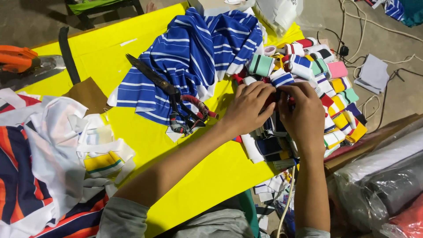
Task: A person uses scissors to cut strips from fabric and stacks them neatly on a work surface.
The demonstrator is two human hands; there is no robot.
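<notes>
My left hand (249, 107) and my right hand (302, 111) meet over a heap of small striped knit cuff pieces (335, 105) at the right edge of the yellow cloth-covered table (141, 136). Both hands pinch a small folded piece between their fingertips; the piece itself is mostly hidden by the fingers. The heap holds bands in green, pink, yellow, blue, red and white. Darker folded bands (269, 145) lie just under my wrists.
A blue-and-white striped fabric (194, 53) lies in the table's middle, with large dark shears (169, 90) resting on it. White and striped cloth pieces (48, 154) pile at the left. An orange tool (17, 59) sits far left. Plastic-wrapped rolls (383, 180) lie at the right.
</notes>
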